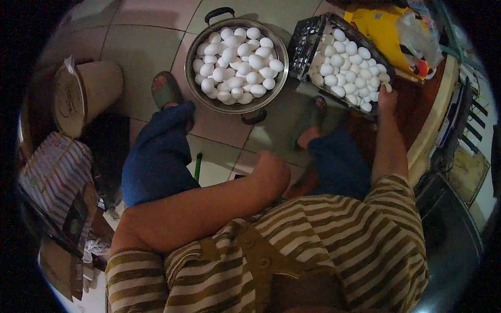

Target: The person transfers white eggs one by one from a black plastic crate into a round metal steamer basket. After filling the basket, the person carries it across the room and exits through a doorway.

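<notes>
My right hand [387, 98] is at the near right corner of a black plastic crate [307, 45] filled with white eggs [352, 68]. A single white egg [386, 87] shows at its fingertips, and the fingers look closed on it. My left hand [273, 169] is curled in front of my lap; its palm side is hidden, so I cannot tell whether anything is in it. Beyond my feet, a round metal pot [191, 80] stands on the floor beside the crate, heaped with white eggs [235, 62]. One black handle [219, 13] shows on its far side.
A yellow bag [370, 29] with clear plastic lies behind the crate, at the right. At the left are a pale bucket-like container [100, 84] and a striped bag [58, 172]. My sandalled feet [166, 88] flank the pot. A green stick-like object [198, 166] shows between my legs.
</notes>
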A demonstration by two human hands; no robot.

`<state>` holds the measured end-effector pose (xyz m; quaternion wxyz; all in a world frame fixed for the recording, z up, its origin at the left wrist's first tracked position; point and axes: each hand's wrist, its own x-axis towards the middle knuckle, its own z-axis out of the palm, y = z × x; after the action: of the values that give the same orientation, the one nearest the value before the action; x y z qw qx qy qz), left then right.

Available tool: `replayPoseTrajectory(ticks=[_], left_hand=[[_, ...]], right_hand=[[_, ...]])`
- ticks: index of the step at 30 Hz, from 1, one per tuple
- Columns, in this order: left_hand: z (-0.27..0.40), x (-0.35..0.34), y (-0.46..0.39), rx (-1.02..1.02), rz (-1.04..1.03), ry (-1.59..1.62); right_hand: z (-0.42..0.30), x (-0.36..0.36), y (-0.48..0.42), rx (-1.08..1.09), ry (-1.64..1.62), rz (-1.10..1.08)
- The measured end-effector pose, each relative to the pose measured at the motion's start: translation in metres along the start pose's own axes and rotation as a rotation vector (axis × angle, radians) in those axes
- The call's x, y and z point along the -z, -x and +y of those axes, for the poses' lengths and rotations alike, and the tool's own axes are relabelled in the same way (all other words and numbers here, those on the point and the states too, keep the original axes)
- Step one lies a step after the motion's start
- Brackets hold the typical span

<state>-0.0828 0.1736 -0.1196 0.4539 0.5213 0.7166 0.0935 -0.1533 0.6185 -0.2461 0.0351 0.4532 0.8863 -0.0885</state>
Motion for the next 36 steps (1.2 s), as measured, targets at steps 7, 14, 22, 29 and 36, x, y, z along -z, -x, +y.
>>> replayPoseTrajectory(ticks=[7, 14, 22, 29, 36], left_hand=[[0.001, 0.01, 0.007, 0.02, 0.016, 0.03], [0.001, 0.024, 0.03, 0.043, 0.082, 0.087], [-0.013, 0.02, 0.043, 0.012, -0.025, 0.07], [-0.026, 0.03, 0.061, 0.001, -0.071, 0.163], [-0.025, 0.015, 0.058, 0.034, 0.038, 0.167]], right_hand=[[-0.111, 0.008, 0.085, 0.46, -0.788, -0.274], [-0.243, -0.067, 0.225, 0.938, -0.156, -0.67], [-0.285, -0.156, 0.277, 1.005, 0.428, -0.669], [-0.292, -0.161, 0.282, 1.004, 0.448, -0.631], [-0.301, -0.175, 0.263, 0.481, -0.279, -0.961]])
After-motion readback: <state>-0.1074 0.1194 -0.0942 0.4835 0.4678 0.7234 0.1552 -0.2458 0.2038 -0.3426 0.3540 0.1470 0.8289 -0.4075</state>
